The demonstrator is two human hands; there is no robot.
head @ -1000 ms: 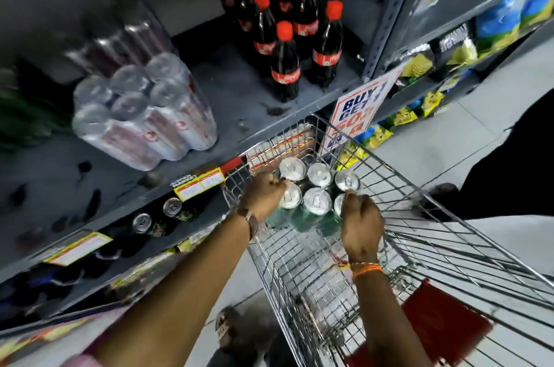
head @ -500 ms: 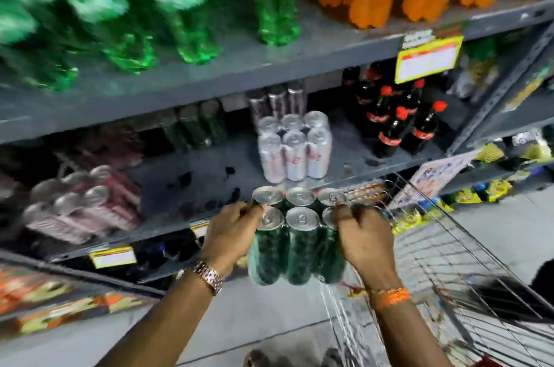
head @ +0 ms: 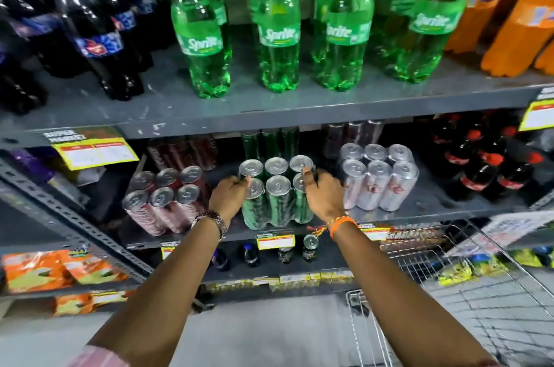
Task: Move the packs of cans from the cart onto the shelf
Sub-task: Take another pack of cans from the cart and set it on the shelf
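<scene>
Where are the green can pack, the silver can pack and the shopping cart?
green can pack [head: 277, 201], head view, front middle can's side.
silver can pack [head: 376, 183], head view, front middle can.
shopping cart [head: 449, 264], head view, wire rim.

Middle shelf [head: 434, 210]: grey metal, carries three upright six-packs at its front edge | red pack [head: 163, 201] left | green pack [head: 274, 195] centre | silver pack [head: 379, 176] right, apart from the green | small cola bottles [head: 491, 162] far right | upper shelf [head: 269, 108]: Sprite bottles [head: 277, 30] standing in a row.

Green six-can pack [head: 277, 195], upright, on shelf [head: 419, 210]
</scene>
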